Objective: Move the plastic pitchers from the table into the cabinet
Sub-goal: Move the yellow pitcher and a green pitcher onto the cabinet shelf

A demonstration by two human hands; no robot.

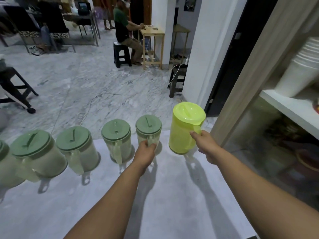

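Observation:
Several clear pitchers with green lids stand in a row along the far edge of the grey table. My left hand grips the handle of the rightmost clear pitcher, which stands on the table. My right hand holds the handle of a bright yellow-green pitcher, tilted slightly and lifted just off the table's right end. Two more clear pitchers stand to the left. The cabinet is open at the right, its white shelf above the table's height.
Stacked white bowls sit on the cabinet shelf, dark items below it. Beyond the table lies a marble floor with a cable, black stools and a person seated at a small wooden table.

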